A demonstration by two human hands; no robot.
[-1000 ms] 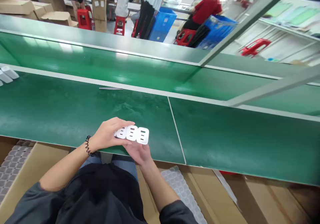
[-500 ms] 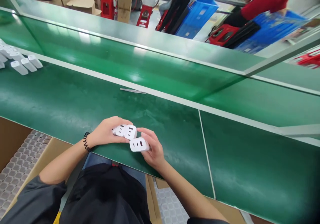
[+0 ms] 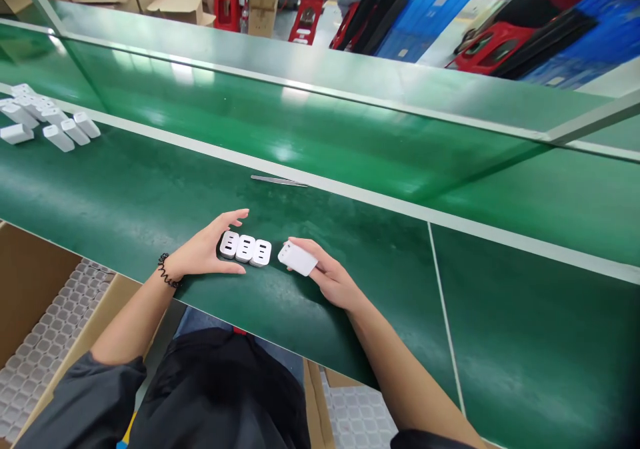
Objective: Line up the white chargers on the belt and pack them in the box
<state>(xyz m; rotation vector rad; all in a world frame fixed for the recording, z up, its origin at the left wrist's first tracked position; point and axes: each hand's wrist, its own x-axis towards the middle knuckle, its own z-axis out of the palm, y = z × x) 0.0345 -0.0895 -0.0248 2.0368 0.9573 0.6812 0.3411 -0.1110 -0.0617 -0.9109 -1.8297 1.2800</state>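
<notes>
A row of three white chargers lies on the green belt with their port faces up. My left hand cups the row from the left, fingers curved round it and thumb under it. My right hand pinches a single white charger just to the right of the row, tilted and a little apart from it.
Several more white chargers lie on the belt at far left. Thin metal tweezers rest by the belt's white divider. Grey blister trays sit in cardboard boxes below the near edge. Blue crates, red stools and people stand beyond the line.
My right hand has pulled one charger off the right end of the group and moved it rightward. The left hand set the remaining three down on the belt. The view shifted left.
</notes>
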